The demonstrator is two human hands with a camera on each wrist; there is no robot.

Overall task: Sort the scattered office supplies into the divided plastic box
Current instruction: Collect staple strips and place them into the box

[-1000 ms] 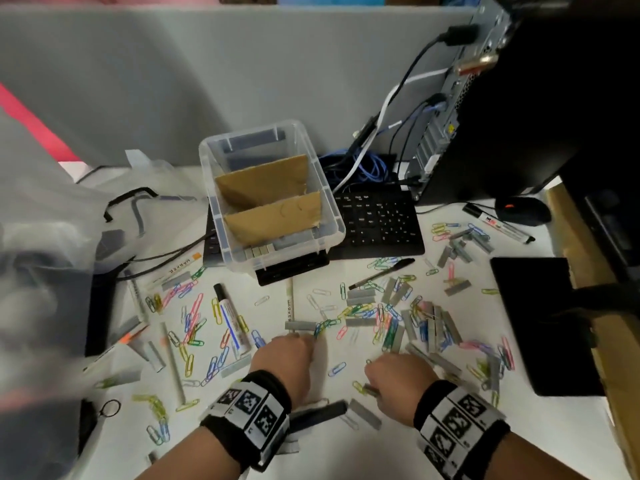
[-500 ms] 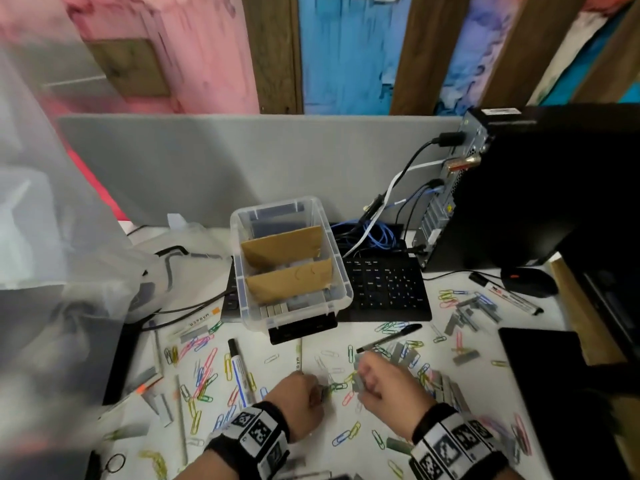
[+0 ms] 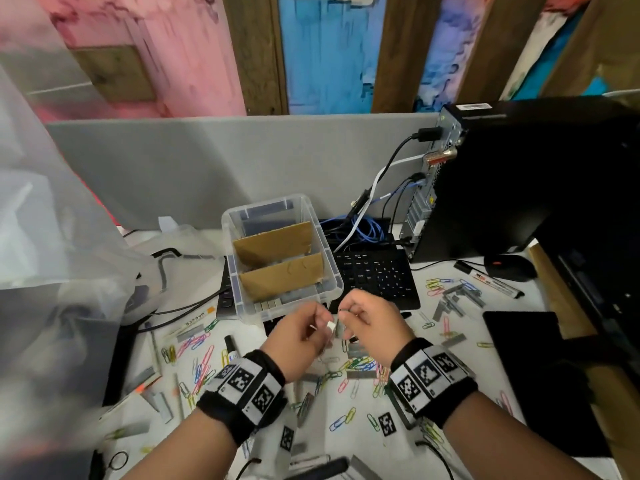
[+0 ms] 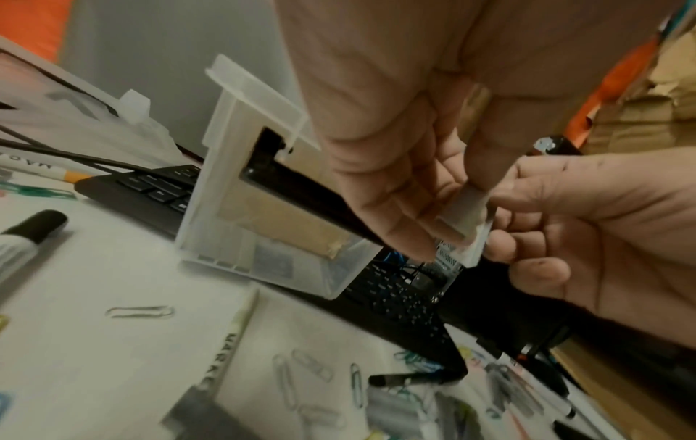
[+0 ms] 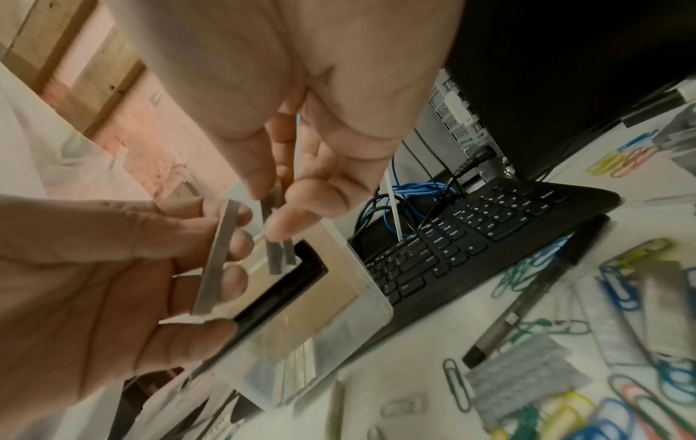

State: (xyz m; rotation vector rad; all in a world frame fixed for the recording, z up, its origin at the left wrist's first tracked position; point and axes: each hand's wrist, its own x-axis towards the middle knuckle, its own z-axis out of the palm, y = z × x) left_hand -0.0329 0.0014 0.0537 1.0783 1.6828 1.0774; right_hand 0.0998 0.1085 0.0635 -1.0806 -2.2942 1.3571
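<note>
Both hands are hovering above the desk at the head view's centre. Left hand [image 3: 300,336] is pinching a pale staple strip [image 3: 330,326] between thumb and curled fingers; right hand [image 3: 367,325], at its 3 o'clock and almost touching it, is pinching something thin and dark. Divided plastic box [image 3: 330,271] is sitting just at their 12 o'clock, propped on a black keyboard [image 3: 375,275], two cardboard dividers [image 3: 282,277] standing inside. Coloured paper clips [image 3: 202,367] and grey staple strips are lying scattered across the white desk [image 3: 446,393] at 6 o'clock of the box.

From the left wrist, left hand [image 4: 384,154] is gripping the strip [image 4: 465,220] with the right hand's fingers [image 4: 538,268] touching its far end.

From the right wrist, right hand [image 5: 312,125] is pinching two dark staple strips [image 5: 277,256] hanging down; left hand [image 5: 113,268], at 8 o'clock, is holding its lighter strip [image 5: 218,259] upright. A black pen [image 5: 527,297] is lying at 4 o'clock.
</note>
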